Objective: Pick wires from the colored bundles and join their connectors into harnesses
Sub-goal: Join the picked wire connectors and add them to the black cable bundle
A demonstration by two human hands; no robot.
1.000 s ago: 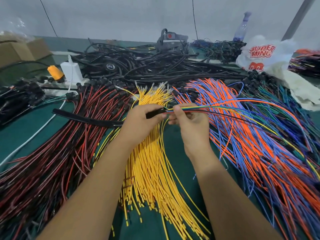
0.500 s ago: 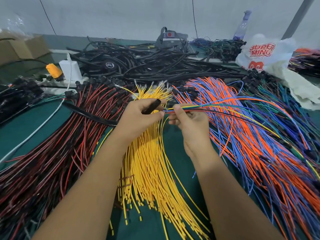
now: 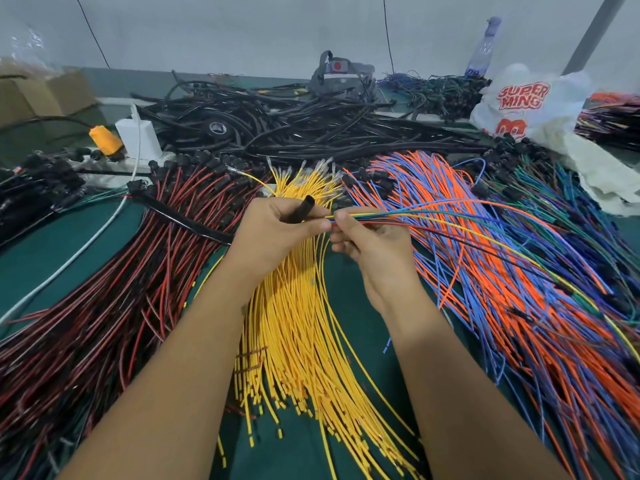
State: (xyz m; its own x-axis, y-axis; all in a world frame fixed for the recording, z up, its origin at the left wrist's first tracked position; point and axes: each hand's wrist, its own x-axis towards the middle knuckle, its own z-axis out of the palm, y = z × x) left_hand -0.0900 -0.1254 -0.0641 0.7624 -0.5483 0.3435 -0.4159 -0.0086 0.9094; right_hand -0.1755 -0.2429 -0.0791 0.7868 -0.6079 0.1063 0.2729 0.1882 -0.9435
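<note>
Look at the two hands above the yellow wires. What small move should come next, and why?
Probably guide the wire ends into the tube's mouth. The left hand grips a black tube with its open end tilted up, and the right hand pinches a mixed-colour wire group whose tips lie just beside that opening, not yet inside.
</note>
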